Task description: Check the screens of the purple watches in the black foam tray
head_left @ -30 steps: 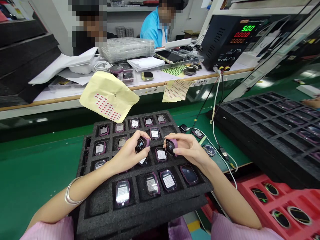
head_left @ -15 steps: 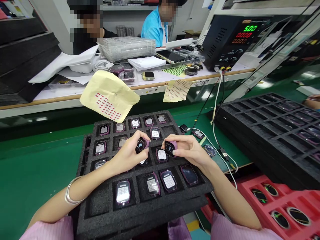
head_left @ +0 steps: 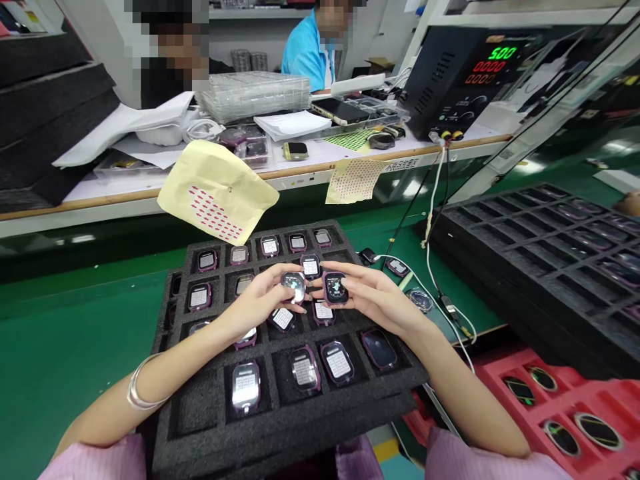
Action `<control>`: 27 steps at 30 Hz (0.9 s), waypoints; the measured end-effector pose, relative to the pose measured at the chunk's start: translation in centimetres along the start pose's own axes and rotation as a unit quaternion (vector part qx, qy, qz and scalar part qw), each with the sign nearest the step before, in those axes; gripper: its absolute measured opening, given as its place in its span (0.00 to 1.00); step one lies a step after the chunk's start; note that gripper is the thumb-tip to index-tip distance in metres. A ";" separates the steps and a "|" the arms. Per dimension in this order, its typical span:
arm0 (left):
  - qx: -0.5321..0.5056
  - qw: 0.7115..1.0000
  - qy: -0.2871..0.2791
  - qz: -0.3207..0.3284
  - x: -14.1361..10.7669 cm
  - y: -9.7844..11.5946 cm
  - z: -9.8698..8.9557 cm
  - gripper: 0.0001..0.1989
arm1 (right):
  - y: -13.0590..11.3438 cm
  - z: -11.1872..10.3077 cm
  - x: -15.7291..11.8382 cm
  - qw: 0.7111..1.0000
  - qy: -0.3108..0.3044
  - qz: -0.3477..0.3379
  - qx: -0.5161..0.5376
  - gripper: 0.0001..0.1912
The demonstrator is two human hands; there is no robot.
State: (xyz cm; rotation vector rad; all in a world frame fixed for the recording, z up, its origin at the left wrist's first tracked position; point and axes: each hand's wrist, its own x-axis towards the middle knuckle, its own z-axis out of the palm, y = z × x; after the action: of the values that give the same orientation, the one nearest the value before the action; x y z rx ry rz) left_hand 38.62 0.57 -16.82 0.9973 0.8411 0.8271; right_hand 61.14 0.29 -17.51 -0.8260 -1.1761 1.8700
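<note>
Between thumb and fingers my left hand [head_left: 265, 293] grips a smartwatch body [head_left: 293, 287], its lit face turned up, with the thumb on the screen. My right hand [head_left: 370, 293] is closed on a second, purple-rimmed smartwatch body [head_left: 335, 288], whose dark face shows a small coloured picture. The two watches are side by side, a small gap apart. Beneath both hands lies a black foam tray [head_left: 195, 407] with rows of square pockets. Several purple watch bodies [head_left: 247, 387] sit in it, most with pale lit screens; my hands hide some pockets.
A bench behind holds a power supply [head_left: 465, 80], papers, a phone [head_left: 340, 111] and clear plastic trays [head_left: 255, 93]. Yellow sticker sheets [head_left: 220, 193] hang from its edge. Stacked foam trays [head_left: 500, 267] and a red tray [head_left: 575, 400] stand right. White cables [head_left: 430, 220] hang nearby. Two people sit opposite.
Both watches have been tilted so their screens face up toward me, and they have come closer together. My left thumb has moved onto its watch's screen.
</note>
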 end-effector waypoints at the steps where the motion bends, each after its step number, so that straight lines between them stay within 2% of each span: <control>1: 0.000 1.000 0.000 0.007 -0.1 0.0 0.0 0.18 | 0.0 0.0 0.0 1.000 0.001 -0.004 0.009 0.20; 6: 0.016 0.999 -0.007 0.035 -0.3 -0.3 -0.2 0.18 | 0.2 0.4 -0.3 0.999 0.008 -0.040 0.021 0.21; 10: 0.028 0.999 -0.019 0.038 -0.4 -0.4 -0.2 0.18 | 0.3 0.6 -0.6 0.997 0.037 -0.063 -0.026 0.22; 19: 0.024 0.999 -0.019 0.033 -0.2 -0.4 0.1 0.18 | 0.8 0.3 -0.8 0.990 0.069 -0.073 -0.100 0.24; 27: 0.035 0.998 -0.040 0.040 -0.3 -0.6 0.0 0.18 | 0.9 0.5 -0.6 0.981 0.103 -0.103 -0.126 0.21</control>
State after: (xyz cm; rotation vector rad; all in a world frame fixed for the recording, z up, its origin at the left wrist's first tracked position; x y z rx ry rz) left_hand 38.59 0.15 -17.30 1.1250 0.7690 0.8249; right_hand 60.83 -0.73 -18.12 -0.9712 -1.3286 1.4500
